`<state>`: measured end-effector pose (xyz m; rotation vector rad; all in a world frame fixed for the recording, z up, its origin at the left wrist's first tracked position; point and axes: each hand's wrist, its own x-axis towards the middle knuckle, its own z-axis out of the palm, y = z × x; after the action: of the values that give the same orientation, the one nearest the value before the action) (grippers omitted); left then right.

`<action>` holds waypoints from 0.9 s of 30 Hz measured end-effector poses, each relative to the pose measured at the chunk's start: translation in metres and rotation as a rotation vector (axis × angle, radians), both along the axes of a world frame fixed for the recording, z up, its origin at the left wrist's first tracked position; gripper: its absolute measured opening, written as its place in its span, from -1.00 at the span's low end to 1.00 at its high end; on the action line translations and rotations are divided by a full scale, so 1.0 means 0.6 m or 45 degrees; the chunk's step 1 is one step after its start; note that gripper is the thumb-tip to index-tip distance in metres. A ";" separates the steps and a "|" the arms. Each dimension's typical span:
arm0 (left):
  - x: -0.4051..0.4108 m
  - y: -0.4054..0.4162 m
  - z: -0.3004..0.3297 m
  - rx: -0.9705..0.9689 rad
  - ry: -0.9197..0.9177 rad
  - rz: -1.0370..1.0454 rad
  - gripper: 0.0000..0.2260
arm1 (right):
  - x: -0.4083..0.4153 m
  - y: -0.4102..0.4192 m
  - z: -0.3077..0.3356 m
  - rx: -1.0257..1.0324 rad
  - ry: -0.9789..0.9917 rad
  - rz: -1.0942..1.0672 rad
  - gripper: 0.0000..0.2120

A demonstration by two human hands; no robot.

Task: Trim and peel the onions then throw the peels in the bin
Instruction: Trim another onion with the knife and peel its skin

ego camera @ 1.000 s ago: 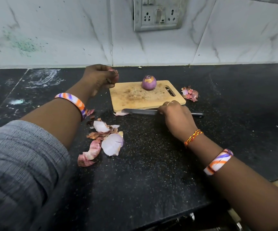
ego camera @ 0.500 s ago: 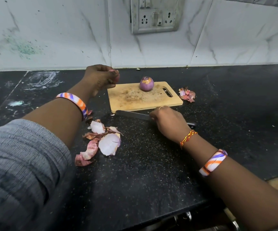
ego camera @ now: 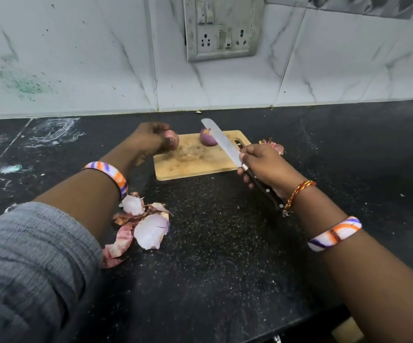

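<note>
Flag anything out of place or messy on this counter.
Onion peels lie loose on the black counter in two spots: a larger pile near the left forearm and a smaller clump right of the cutting board. White smears mark the counter's far left. Nothing looks damaged.

A cutting board (ego camera: pixel 195 167) lies on the counter (ego camera: pixel 225 243) with an onion (ego camera: pixel 206 142) at its back edge. One heap of peels (ego camera: pixel 141 226) lies left and nearer, and other peels (ego camera: pixel 273 146) just right of the board.
</note>
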<state>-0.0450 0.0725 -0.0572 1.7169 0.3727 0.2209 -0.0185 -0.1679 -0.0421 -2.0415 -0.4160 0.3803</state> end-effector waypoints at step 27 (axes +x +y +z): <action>0.057 -0.032 -0.053 0.705 0.080 -0.002 -0.38 | 0.039 0.014 -0.014 -0.221 -0.168 0.131 -0.69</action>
<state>-0.0106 0.0534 -0.0890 2.2727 0.3781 0.2871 0.0052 -0.1596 -0.0502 -2.2280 -0.5879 0.3551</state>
